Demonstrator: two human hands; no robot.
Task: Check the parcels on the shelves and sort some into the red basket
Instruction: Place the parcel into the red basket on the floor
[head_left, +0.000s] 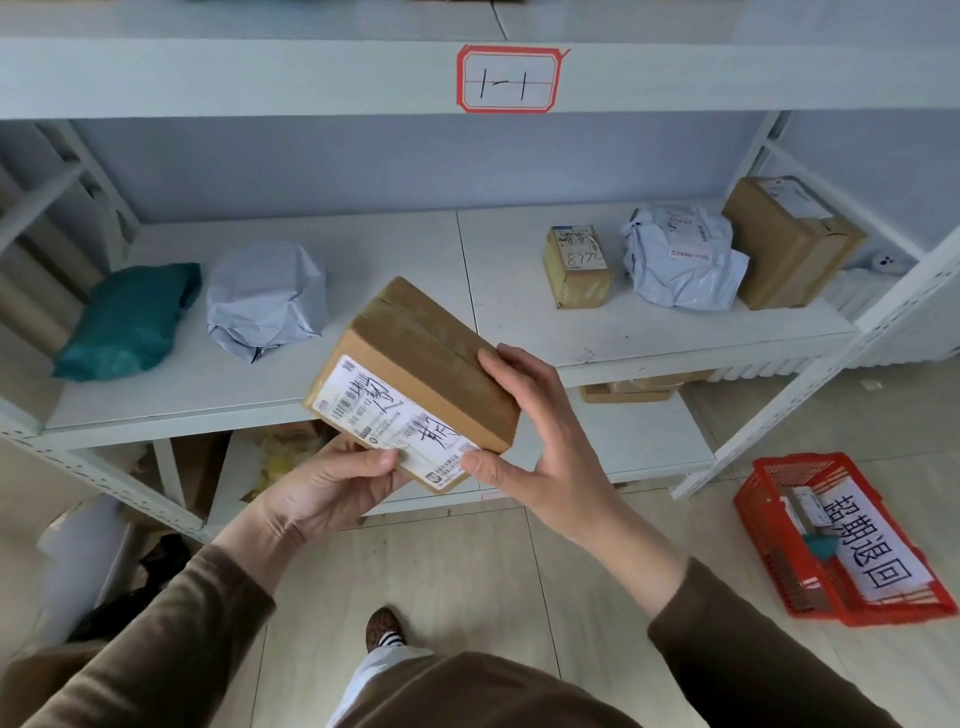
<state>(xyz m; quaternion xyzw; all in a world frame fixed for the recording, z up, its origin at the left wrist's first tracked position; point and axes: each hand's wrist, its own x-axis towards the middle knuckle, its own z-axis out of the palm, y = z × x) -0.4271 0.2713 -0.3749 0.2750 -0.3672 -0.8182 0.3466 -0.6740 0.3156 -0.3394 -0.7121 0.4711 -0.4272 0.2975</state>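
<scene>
I hold a brown cardboard parcel (415, 379) tilted in front of the shelf (363, 322), its white shipping label (392, 423) facing me. My left hand (332, 483) grips its lower corner, thumb pressed on the label; my right hand (540, 426) clasps the right end, fingers curled over the top. On the shelf behind lie a teal bag (130, 319), a grey bag (265, 299), a small box (576, 265), another grey bag (680, 257) and a larger box (789, 241). The red basket (779, 540) sits on the floor to my right.
</scene>
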